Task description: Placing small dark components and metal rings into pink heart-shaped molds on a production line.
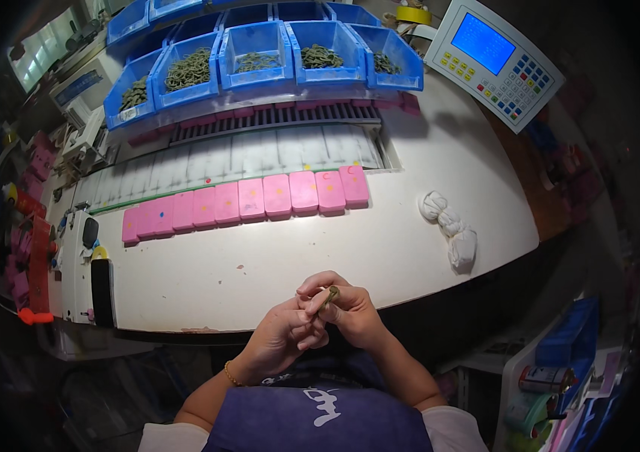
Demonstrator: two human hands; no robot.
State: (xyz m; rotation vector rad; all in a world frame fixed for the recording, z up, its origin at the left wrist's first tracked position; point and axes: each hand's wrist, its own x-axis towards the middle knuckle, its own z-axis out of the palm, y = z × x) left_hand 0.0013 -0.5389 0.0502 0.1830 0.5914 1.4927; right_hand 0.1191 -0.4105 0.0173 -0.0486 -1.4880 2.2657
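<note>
A small olive-green ring-shaped piece (332, 295) is pinched in the fingers of my right hand (355, 314), just over the front edge of the white table (260, 260). My left hand (284, 337) is closed beside it, thumb and fingertips pressed together at the piece's left side. The two hands touch, and the fingers partly cover the piece, so its full shape is hidden. Beyond my hands, a row of pink blocks (251, 199) with small coloured marks lies across the table.
Blue bins (257, 54) at the back hold olive-green pieces. Between bins and pink blocks runs a pale segmented panel (222, 160). A knotted white cloth or bag (452, 230) lies right. A keypad console (495, 60) stands back right; a white device (77, 264) sits left.
</note>
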